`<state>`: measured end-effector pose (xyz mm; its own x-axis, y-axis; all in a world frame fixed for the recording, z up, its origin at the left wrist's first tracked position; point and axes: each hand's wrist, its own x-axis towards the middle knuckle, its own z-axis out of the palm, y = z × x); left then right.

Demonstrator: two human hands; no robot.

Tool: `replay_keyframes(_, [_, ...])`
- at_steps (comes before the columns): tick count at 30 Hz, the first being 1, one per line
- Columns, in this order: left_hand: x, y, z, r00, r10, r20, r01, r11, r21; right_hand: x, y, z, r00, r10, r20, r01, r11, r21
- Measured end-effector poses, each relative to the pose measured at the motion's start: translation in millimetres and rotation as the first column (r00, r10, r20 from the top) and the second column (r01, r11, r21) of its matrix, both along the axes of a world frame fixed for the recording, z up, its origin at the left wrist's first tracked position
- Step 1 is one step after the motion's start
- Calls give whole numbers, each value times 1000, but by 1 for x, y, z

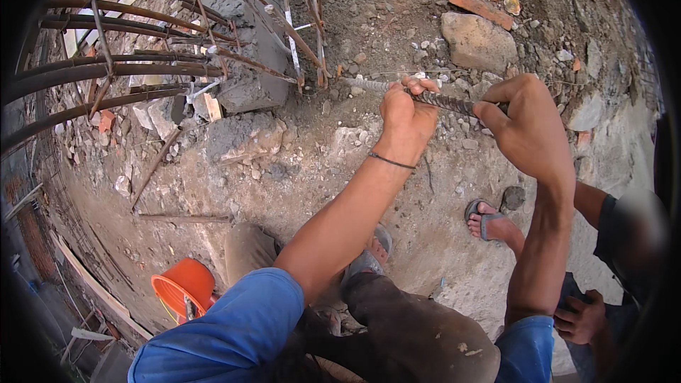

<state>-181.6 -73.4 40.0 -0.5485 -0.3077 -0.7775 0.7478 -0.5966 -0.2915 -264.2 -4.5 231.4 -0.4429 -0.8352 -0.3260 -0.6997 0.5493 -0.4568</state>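
A ribbed steel rebar (452,103) lies nearly level across the upper middle of the view, above the rubble. My left hand (410,112) is closed around it, and to the left of that fist the bar looks paler and dustier. At the bar's right end my right hand (523,124) is closed, its thumb and bent fingers gripping the rod. Close to both hands runs a thin wire (425,71), just above the bar. What my right fingers cover cannot be made out.
Rusty rebars tied in a cage (142,69) reach in from the left to a concrete block (259,71). A large stone (479,41) and a brick (481,9) lie beyond my hands. An orange bucket (186,285) stands lower left. Another person's sandaled foot (496,225) is at right.
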Motion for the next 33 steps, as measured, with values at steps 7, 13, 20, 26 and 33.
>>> replay_keyframes(7, [55, 21, -73, 795, -481, 369, 572, 797, -193, 96, 82, -104, 856, -501, 127, 515, 848, -129])
replay_keyframes(13, [89, 40, -115, 174, -498, 849, 950, 312, -12, 189, 140, -191, -161, -479, 863, 937, 202, 286])
replay_keyframes(20, [1, 12, 2, 734, -433, 522, 673, 563, -479, 128, 110, -115, 304, -544, 782, 921, 377, -96])
replay_keyframes(26, [26, 48, 24, 821, -449, 351, 524, 837, -155, 101, 96, -56, 725, -616, 309, 672, 731, -121])
replay_keyframes(33, [22, 19, 13, 933, -308, 186, 320, 947, -37, 58, 32, -48, 948, -299, 113, 311, 943, -114])
